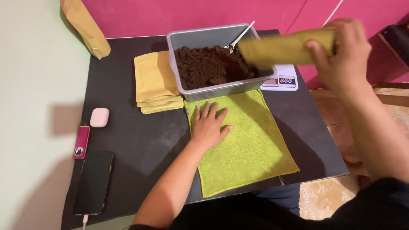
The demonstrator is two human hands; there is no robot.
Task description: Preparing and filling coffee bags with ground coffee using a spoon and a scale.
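**Currently: pouch held over bin, risk of spill**

Left hand [209,124] lies flat on the yellow-green cloth [251,149], fingers spread, holding nothing. Right hand [341,53] is raised at 2 o'clock, thumb and fingers pinching 1 end of a mustard-yellow pouch [285,46], blurred, hanging over the grey bin [221,90] of dark brown powder [208,66]. A spoon [240,36] stands in the powder. Judgement: a 1-end grip could let the pouch tilt or slip, scattering powder on cloth or digital scale [282,81]. The bin sits partly on the scale; a knock could shift it. Spare pouches [155,81] are stacked at 10 o'clock.
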